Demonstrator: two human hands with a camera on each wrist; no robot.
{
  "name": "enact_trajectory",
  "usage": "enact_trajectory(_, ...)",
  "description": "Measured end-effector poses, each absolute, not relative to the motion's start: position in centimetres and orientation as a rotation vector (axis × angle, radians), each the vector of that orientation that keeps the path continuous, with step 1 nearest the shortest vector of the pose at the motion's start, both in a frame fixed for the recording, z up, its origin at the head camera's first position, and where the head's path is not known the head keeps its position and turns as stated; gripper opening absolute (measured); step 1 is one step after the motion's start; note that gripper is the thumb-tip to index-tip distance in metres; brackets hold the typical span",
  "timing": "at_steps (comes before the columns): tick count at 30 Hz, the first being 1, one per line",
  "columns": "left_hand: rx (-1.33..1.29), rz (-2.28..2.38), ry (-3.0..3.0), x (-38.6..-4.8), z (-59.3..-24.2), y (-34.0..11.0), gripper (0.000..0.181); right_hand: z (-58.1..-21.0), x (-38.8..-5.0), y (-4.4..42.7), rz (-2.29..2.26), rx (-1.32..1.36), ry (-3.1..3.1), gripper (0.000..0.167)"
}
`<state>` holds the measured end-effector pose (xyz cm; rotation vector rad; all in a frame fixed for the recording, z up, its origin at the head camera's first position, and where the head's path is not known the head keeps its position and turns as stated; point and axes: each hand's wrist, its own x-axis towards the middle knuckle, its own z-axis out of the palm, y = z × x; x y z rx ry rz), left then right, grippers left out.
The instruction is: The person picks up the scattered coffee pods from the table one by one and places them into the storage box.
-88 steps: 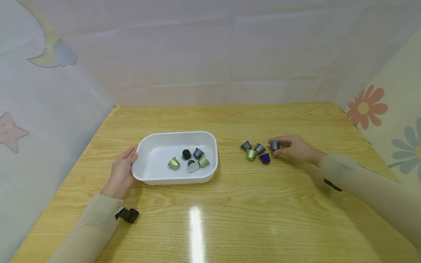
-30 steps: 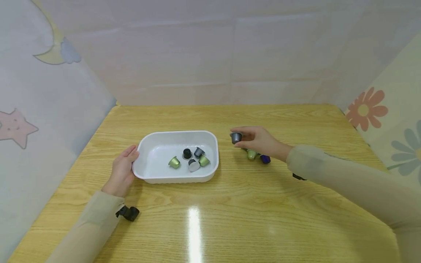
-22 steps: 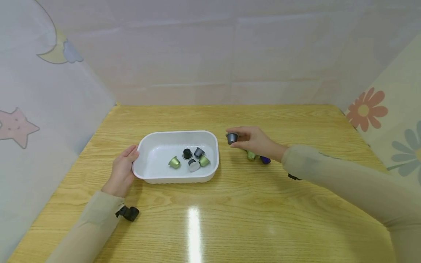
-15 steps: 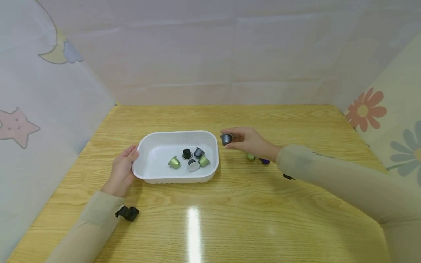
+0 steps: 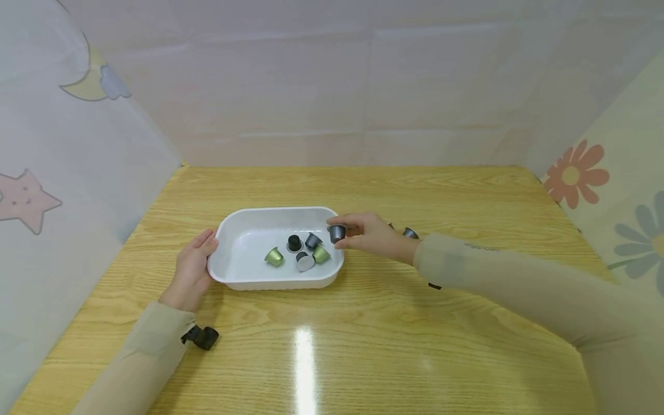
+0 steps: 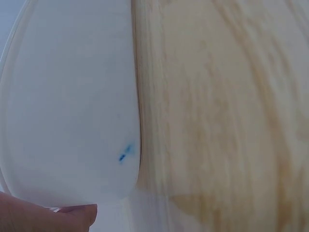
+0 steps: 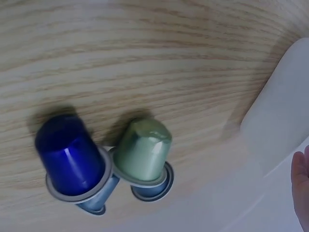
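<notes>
In the head view my left hand grips the left rim of a white tray, thumb on the rim. My right hand pinches a dark grey capsule at the tray's right rim. Inside the tray lie a black capsule, a grey one, a white-lidded one and two green ones. The left wrist view shows the tray's side and part of the left hand. At the right wrist view's edge are some fingers.
A blue capsule, a green capsule and two greyish ones lie close together on the wooden table. My right forearm partly covers this group in the head view. Patterned cloth stands behind the table.
My right hand has carried the dark grey capsule leftward from beside the loose group to the tray's right rim. The left hand keeps its grip on the tray.
</notes>
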<state>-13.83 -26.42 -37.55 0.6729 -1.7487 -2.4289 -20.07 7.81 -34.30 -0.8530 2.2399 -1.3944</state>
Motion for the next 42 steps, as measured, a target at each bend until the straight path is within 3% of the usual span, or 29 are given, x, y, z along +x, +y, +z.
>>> enact_trajectory(42, 0.773, -2.44, -1.763, -14.0, -36.4, -26.1, 0.054, -34.2, -18.3, -0.1, -1.363, -1.071, 2.17, 0.047)
